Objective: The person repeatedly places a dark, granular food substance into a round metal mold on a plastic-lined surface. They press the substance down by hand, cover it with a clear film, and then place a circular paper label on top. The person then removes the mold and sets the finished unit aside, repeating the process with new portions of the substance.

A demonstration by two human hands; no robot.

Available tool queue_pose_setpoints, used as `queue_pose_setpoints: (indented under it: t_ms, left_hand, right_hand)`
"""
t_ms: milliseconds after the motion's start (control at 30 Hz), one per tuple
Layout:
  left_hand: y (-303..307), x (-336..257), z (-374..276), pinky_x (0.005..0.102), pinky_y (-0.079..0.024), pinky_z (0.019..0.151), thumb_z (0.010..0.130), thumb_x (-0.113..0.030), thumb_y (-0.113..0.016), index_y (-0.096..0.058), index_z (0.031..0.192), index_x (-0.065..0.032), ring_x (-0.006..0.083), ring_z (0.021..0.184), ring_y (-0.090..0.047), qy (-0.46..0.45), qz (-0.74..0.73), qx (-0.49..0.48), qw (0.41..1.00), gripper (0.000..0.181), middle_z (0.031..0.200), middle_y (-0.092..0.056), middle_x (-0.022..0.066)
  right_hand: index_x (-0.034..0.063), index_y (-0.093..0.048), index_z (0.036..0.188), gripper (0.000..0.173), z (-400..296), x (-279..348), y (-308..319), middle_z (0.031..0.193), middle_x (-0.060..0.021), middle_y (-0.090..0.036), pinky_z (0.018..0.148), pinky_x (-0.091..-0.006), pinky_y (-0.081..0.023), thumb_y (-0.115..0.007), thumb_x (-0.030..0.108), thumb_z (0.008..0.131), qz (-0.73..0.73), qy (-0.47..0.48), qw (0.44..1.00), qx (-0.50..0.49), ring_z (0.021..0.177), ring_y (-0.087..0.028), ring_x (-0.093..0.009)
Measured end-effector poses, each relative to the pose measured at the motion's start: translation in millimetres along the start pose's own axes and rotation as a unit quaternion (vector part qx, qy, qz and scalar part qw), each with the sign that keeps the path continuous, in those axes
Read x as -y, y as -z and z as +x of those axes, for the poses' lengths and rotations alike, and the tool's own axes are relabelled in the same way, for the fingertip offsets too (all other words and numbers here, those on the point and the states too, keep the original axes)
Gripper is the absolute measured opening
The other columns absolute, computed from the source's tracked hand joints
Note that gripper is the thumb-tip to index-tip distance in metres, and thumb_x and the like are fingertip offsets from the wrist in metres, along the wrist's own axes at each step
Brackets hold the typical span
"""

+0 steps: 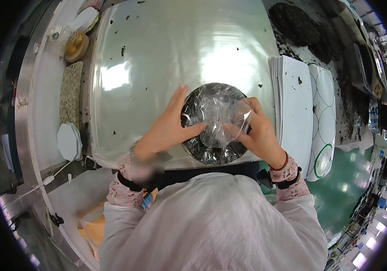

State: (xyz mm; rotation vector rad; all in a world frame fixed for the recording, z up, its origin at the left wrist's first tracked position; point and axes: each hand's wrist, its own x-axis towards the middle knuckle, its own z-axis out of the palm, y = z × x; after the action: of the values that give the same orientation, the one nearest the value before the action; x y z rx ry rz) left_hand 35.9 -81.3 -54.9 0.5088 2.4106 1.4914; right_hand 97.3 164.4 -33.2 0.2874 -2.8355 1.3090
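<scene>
A round dark disc (192, 144) lies on the sheet-covered work surface in front of me. Clear crinkled plastic film (215, 105) covers it and is bunched toward its middle. My left hand (168, 127) lies along the disc's left side, its fingers stretched out and its thumb touching the film on top. At the right, my right hand (258, 130) pinches a loose flap of the film between thumb and fingers. The disc's underside is hidden.
Stacked clear plastic sheets (166, 44) carry dark crumbs. White paper sheets (293, 101) and a sheet of round labels (325, 98) lie at the right. Dark caked discs (295, 25) sit behind them. A speckled stone block (71, 91), white octagonal pieces (67, 141) and a glass jar (75, 41) line the left.
</scene>
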Motion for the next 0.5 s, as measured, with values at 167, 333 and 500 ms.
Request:
queue_pose_setpoints:
  t_ms: [167, 333, 500]
  left_hand:
    - [-22, 9, 4, 0.0419, -0.051, 0.100, 0.088, -0.015, -0.070, -0.052, 0.142, 0.0001, 0.0399, 0.117, -0.065, 0.041, 0.086, -0.025, 0.995, 0.059, 0.129, -0.064, 0.0256]
    - [-30, 4, 2, 0.0428, -0.055, 0.093, 0.089, -0.007, -0.065, -0.059, 0.135, 0.0012, 0.0382, 0.111, -0.066, 0.011, 0.148, -0.076, 0.986, 0.047, 0.122, -0.067, 0.0232]
    - [-39, -10, -17, 0.0404, -0.056, 0.091, 0.088, 0.001, -0.066, -0.066, 0.120, 0.0049, 0.0324, 0.107, -0.066, -0.283, 0.170, -0.081, 0.941, 0.032, 0.119, -0.068, 0.0148]
  right_hand:
    - [0.0091, -0.061, 0.101, 0.025, -4, -4, -13, 0.116, -0.0047, -0.060, 0.068, -0.0372, -0.057, -0.079, 0.015, 0.084, -0.135, 0.069, 0.989, -0.003, 0.092, -0.066, -0.026]
    - [0.0122, -0.062, 0.101, 0.025, -8, -8, -24, 0.121, -0.0034, -0.059, 0.070, -0.0367, -0.059, -0.072, 0.007, 0.079, -0.251, 0.087, 0.964, 0.029, 0.103, -0.063, -0.025]
    - [0.0077, -0.060, 0.104, 0.033, -8, -11, -33, 0.121, -0.0087, -0.058, 0.073, -0.0399, -0.059, -0.073, 0.005, 0.075, -0.224, 0.067, 0.972, 0.000, 0.107, -0.061, -0.028]
